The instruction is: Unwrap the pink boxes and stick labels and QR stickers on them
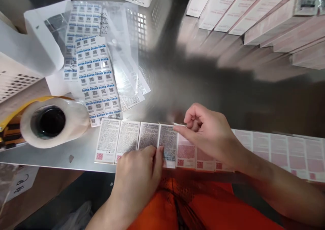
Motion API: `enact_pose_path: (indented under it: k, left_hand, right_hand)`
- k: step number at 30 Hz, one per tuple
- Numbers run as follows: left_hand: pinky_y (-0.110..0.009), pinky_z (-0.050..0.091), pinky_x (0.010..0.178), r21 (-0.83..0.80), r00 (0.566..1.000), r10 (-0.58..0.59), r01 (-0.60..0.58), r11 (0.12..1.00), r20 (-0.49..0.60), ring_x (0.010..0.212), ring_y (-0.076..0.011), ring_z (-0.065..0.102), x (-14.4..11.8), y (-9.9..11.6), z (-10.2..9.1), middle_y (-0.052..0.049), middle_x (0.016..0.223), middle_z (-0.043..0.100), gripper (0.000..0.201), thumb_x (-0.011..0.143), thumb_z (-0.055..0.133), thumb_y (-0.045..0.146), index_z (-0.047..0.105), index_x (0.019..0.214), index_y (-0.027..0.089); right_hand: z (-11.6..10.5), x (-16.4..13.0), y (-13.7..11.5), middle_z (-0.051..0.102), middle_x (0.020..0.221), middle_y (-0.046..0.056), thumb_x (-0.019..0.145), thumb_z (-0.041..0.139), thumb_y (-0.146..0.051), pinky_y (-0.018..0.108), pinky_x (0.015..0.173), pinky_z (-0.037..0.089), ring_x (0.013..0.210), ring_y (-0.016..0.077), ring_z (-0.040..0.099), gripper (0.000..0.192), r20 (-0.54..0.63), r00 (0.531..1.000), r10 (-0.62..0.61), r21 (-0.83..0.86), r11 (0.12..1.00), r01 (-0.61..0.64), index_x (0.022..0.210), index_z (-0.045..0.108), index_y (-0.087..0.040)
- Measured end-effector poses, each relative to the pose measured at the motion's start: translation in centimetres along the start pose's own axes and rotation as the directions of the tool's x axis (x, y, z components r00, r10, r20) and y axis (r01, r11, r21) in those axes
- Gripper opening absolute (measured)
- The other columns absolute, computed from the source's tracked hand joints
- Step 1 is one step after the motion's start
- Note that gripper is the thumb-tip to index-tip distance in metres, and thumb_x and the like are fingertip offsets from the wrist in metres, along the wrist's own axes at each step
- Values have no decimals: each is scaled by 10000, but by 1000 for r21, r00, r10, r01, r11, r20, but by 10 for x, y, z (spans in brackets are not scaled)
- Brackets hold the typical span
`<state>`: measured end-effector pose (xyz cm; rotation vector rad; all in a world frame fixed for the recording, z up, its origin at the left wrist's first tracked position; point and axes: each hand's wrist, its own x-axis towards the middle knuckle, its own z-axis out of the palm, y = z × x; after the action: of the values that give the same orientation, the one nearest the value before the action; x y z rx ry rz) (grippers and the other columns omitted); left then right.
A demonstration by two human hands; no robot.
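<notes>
Pink boxes under both hands

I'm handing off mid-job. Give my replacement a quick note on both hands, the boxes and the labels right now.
Left hand: fingertips pressing on the fourth box in the row of boxes along the table edge.
Right hand: pinching a small sticker over the same box's top edge.
Label sheets lie behind left, beside the tape roll.
More boxes sit at the far right.
Whether boxes already carry stickers cannot be told.

shiny steel table — brown floor below
</notes>
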<state>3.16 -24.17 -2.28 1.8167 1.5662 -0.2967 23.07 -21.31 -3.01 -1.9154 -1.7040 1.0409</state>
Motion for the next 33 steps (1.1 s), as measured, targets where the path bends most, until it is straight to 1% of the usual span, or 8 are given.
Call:
enact_pose_path:
  k: [9,12,14,19,24,27,30,33]
  left_hand:
    - [-313,230,552,-16,998,-56,56,998,-13,529,-196,594,-2,5,-3,-29,557,638,456,978,402,410,598,614,216]
    - [-309,224,553,-42,998,-60,58,997,-36,523,-183,579,-3,6,-2,-28,552,631,459,976,407,426,594,616,211]
    - [-308,220,555,-47,997,-67,65,997,-45,523,-178,571,-3,7,-2,-28,552,624,464,974,407,439,583,612,207]
    - [-309,205,550,-53,995,-75,71,996,-73,499,-156,499,-4,10,-5,-14,521,567,459,965,422,438,535,586,203]
    - [-316,216,540,-176,993,-56,37,984,-100,492,-141,407,-6,12,-11,7,481,471,519,992,345,450,432,538,214]
    - [-320,241,530,-237,992,-72,45,970,-104,474,-143,417,-7,13,-12,1,457,468,548,1003,317,446,409,513,221]
    - [-312,279,525,-228,990,-84,57,972,-113,465,-151,476,-8,13,-12,-14,441,496,552,997,332,422,435,493,222]
    - [-302,290,519,-160,989,-69,47,986,-130,455,-154,504,-8,14,-11,-20,434,512,544,991,336,391,458,489,222]
  right_hand:
    - [-1,-2,6,557,663,-85,816,732,-291,217,510,386,526,76,508,227,-18,999,-34,80,996,35,950,556,-243]
    - [2,-5,6,567,708,-60,815,752,-424,231,539,366,572,90,512,302,-5,995,-104,26,994,104,965,582,-225]
    - [4,-7,7,583,774,-28,851,718,-465,243,569,350,611,98,512,317,12,979,-204,-65,977,204,1000,617,-204]
    - [4,-11,10,565,889,22,989,536,-306,271,537,235,629,101,445,215,134,872,-471,-270,829,490,1108,699,-234]
    - [1,-15,12,525,793,27,1002,459,-247,313,513,152,614,131,370,261,262,760,-595,-317,691,650,1010,712,-186]
    - [2,-19,12,529,780,31,990,457,-238,317,534,170,610,134,349,265,303,693,-654,-279,635,720,936,704,-160]
    - [4,-21,11,555,793,42,965,474,-226,320,577,223,640,141,376,266,352,618,-703,-211,584,784,844,697,-147]
    - [4,-23,8,577,824,52,963,467,-240,331,611,270,677,154,420,280,386,589,-710,-174,571,802,852,704,-142]
